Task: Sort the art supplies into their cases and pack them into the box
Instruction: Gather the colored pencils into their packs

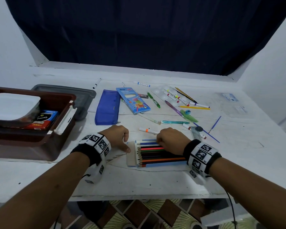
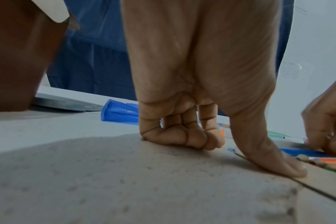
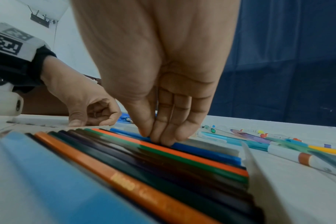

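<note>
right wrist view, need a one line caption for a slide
Right hand pinching a blue pencil at the edge of the open pencil case.

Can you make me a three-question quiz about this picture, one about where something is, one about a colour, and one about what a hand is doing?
1. Where does the zip pouch lie?
A. inside the brown box
B. on the table between the brown box and the neon pencil box
C. under the open pencil case

2. What colour is the zip pouch?
A. blue
B. red
C. yellow

3. What is the right hand doing?
A. lying flat on the table
B. holding the marker with the orange band
C. pinching the blue pencil in the open pencil case

Answers:
1 B: it lies right of the brown box and left of the neon pencil box.
2 A: blue all over.
3 C: fingertips meet on the blue pencil in the open pencil case.
</note>
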